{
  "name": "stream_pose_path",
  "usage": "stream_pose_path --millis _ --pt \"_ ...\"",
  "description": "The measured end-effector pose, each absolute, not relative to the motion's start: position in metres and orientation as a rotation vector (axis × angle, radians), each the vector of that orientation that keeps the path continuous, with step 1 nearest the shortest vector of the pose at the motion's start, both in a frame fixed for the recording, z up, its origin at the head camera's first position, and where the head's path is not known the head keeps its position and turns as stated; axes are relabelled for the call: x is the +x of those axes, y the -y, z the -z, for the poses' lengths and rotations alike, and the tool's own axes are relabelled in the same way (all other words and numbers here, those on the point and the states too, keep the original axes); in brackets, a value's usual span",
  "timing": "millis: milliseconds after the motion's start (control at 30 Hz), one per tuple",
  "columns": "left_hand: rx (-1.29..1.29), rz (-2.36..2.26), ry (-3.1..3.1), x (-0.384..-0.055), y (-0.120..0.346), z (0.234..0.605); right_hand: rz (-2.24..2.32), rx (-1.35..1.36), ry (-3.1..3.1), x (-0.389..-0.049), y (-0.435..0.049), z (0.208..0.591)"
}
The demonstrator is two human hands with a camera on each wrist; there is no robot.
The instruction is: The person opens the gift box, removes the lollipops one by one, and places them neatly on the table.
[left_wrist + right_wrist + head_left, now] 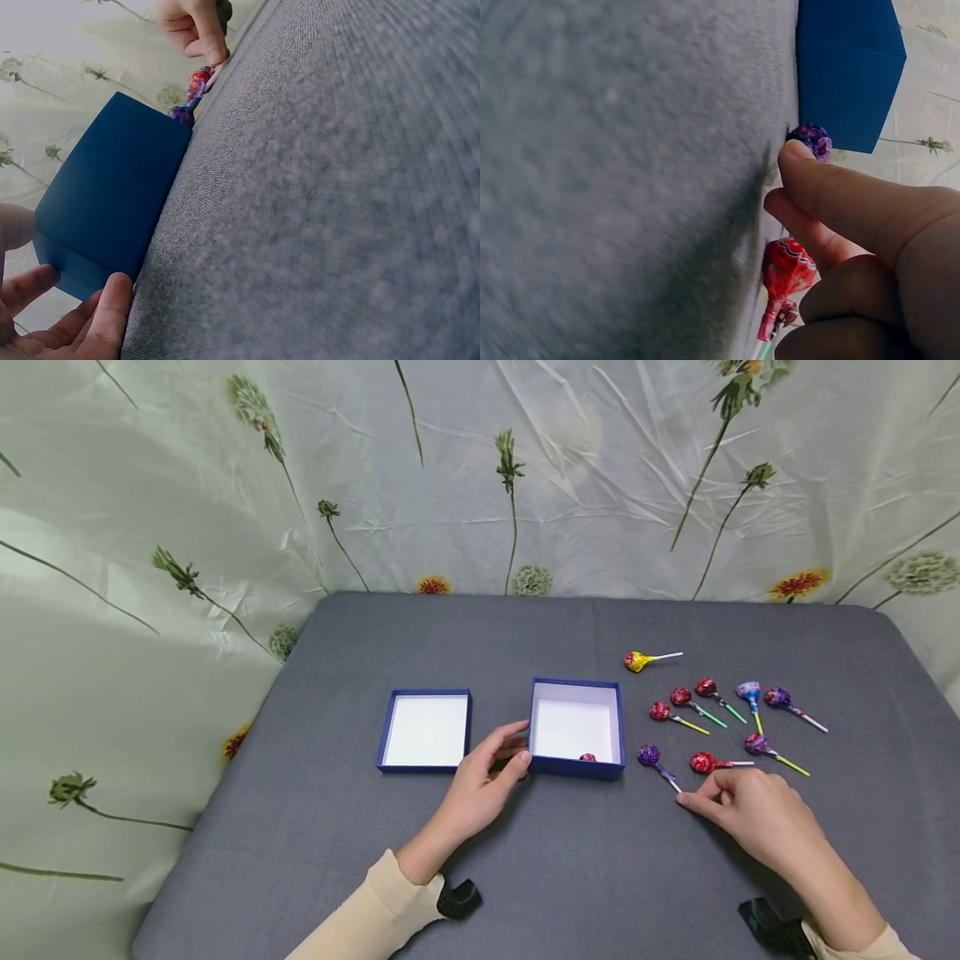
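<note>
On the grey table (pixel 525 877), lid (pixel 425 729) lies left, left hand (pixel 480 781) pinches the blue box (pixel 576 727) corner, right hand (pixel 753 814) fingertips curl onto the purple lollipop (pixel 649 755) stick, grip unclear; best pinch it firmly before lifting.

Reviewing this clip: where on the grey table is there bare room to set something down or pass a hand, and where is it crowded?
Free: the far strip of the table behind the lid and box, the left margin beside the lid, and the near edge between the left hand and right hand. Crowded: right of the box, where the lollipops lie scattered.
</note>
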State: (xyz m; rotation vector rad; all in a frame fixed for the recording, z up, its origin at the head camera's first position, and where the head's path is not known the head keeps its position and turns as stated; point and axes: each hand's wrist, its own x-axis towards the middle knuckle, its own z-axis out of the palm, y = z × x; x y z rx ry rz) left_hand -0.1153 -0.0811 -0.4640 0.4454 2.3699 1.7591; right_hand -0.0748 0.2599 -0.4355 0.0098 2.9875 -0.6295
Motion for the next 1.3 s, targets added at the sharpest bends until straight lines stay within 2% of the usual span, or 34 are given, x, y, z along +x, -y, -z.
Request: stream_pose_path --millis 467,1300 --pt "0.463 -1.781 -2.379 -0.115 0.079 0.461 0.699 -0.086 -3.057 -0.083 -0.261 0.416" --pt "0.474 -1.778 -2.367 -0.115 0.081 0.462 0.688 -0.327 -3.038 -0.138 -0.228 0.346"
